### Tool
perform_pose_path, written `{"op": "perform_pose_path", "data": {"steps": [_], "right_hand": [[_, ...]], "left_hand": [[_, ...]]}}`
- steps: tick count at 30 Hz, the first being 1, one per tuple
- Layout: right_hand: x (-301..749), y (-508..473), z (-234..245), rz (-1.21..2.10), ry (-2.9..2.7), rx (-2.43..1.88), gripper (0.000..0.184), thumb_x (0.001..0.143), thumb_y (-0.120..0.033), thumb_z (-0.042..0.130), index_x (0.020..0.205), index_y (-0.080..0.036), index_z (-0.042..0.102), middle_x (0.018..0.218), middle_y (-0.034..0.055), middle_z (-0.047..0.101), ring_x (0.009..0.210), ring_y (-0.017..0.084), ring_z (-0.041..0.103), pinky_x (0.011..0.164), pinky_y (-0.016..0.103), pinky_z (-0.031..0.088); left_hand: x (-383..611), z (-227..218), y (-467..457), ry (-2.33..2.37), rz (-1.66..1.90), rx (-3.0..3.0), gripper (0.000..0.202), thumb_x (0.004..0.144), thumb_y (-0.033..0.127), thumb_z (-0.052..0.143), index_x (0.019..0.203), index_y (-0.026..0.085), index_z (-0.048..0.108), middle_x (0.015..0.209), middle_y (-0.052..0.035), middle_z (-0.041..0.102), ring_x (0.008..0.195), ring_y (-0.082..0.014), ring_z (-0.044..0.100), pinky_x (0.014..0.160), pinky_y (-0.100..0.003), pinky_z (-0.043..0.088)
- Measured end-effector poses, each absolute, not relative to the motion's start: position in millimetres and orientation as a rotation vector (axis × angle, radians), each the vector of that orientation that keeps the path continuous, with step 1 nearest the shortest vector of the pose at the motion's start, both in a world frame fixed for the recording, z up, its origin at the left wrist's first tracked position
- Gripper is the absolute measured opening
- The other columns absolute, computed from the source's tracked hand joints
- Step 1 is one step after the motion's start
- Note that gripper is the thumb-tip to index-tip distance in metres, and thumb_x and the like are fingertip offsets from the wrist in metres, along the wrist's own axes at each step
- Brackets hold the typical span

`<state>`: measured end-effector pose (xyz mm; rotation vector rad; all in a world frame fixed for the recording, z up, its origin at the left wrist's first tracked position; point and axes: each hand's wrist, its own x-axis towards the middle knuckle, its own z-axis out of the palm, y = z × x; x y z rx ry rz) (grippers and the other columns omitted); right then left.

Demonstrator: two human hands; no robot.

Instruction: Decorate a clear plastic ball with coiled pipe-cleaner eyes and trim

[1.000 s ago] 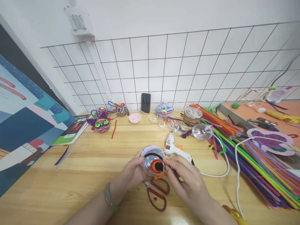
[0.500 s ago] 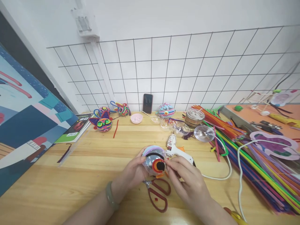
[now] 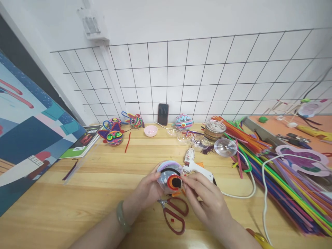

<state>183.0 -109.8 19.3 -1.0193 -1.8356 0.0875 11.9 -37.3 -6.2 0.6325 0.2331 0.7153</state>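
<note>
A clear plastic ball (image 3: 167, 173), wrapped with lilac and black pipe cleaner and bearing an orange, red and black coil on its front, is held just above the wooden table (image 3: 103, 180). My left hand (image 3: 145, 192) cups it from the left and below, fingers closed round it. My right hand (image 3: 203, 200) pinches at the coil on the ball's right side. Red-handled scissors (image 3: 174, 214) lie on the table right under both hands. A white glue gun (image 3: 193, 166) lies just behind the ball.
A big pile of coloured pipe cleaners (image 3: 280, 173) fills the right side, with a white cord (image 3: 249, 190) looping across it. Clear half-spheres (image 3: 225, 147), a spool (image 3: 214, 129), a pink bowl (image 3: 150, 130), finished woolly figures (image 3: 113, 135) and a phone (image 3: 163, 113) stand at the back.
Both hands stay on the ball at the same spot; only the fingertips of my right hand have shifted slightly at the coil. The camera has tilted a little.
</note>
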Motion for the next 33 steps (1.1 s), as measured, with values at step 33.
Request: {"op": "perform_pose_path", "data": {"steps": [33], "right_hand": [[193,-103,28,1.116,-1.334,-1.028,0.022,0.08,-0.032,0.064,0.097,-0.022,0.072,0.075,0.002,0.061,0.057,0.01,0.056,0.053,0.024,0.048]], "left_hand": [[10,-14,-31,0.239,0.664,0.58,0.039,0.085,0.031,0.045,0.115,0.009,0.057,0.11,-0.0158,0.065,0.097,-0.0276,0.062,0.082,-0.04,0.046]]}}
